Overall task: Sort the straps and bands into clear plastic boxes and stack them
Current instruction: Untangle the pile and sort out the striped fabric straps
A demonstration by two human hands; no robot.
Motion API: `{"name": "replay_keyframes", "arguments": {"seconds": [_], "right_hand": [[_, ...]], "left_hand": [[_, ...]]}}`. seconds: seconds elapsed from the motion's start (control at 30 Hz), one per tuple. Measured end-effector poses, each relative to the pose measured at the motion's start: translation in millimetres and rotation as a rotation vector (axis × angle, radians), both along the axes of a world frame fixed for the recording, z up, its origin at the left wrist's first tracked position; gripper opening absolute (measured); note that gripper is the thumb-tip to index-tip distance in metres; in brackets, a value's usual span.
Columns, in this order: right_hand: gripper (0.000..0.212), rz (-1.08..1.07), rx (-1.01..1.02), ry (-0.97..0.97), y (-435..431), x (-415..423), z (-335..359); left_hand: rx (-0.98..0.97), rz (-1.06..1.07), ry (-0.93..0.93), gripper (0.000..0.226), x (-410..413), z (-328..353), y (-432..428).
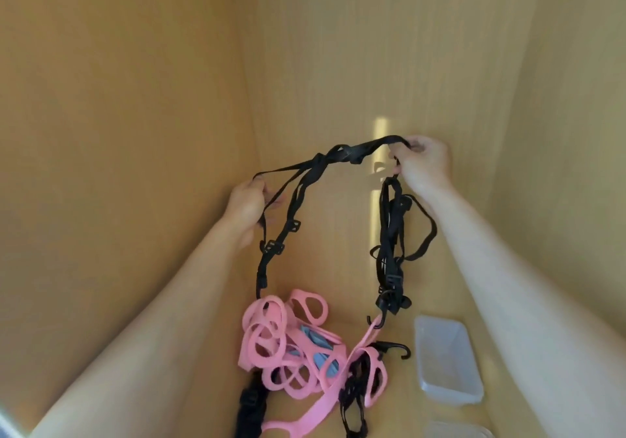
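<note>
A tangle of black straps (325,161) with buckles and hooks hangs in the air between my hands. My left hand (249,205) grips its left end and my right hand (423,163) pinches its right end higher up. One hanging hook has caught a pink band (367,337). Below lies a heap of pink looped bands (271,339) with some blue fabric (321,359) inside it. More black straps (354,393) lie among the pink ones. A clear plastic box (447,358) stands open to the right of the heap.
Everything sits on a light wooden shelf floor (399,414) enclosed by wooden walls on the left (118,133), back and right. A second clear box or lid (457,431) shows at the bottom edge. A black buckle strap (250,403) lies at the heap's lower left.
</note>
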State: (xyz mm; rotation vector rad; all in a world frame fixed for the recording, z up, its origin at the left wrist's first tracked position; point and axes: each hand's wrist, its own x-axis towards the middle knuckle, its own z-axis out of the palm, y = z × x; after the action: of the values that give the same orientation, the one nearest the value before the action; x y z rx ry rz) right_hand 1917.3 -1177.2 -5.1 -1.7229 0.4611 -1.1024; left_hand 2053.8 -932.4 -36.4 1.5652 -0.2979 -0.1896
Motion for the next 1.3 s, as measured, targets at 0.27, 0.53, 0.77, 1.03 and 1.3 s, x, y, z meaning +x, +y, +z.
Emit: {"name": "replay_keyframes", "arguments": {"seconds": [0.27,0.53,0.77,1.03,1.3], "right_hand": [[0.016,0.25,-0.011,0.123,8,5,-5],[0.015,0.462,-0.147,0.37,44,16,-33],[0.034,0.611,-0.084,0.331,80,30,-42],[0.018,0.592,0.091,0.204,81,31,-55],[0.008,0.537,0.219,0.152,73,27,-51]], "left_hand": [[-0.07,0.011,0.037,0.035,-3,19,-11],[-0.139,-0.107,-0.05,0.038,-21,54,-28],[-0.133,-0.41,-0.019,0.023,-54,64,-39],[-0.252,-0.419,-0.009,0.045,-49,39,-28],[0.115,-0.155,-0.076,0.054,-38,-39,-8]]}}
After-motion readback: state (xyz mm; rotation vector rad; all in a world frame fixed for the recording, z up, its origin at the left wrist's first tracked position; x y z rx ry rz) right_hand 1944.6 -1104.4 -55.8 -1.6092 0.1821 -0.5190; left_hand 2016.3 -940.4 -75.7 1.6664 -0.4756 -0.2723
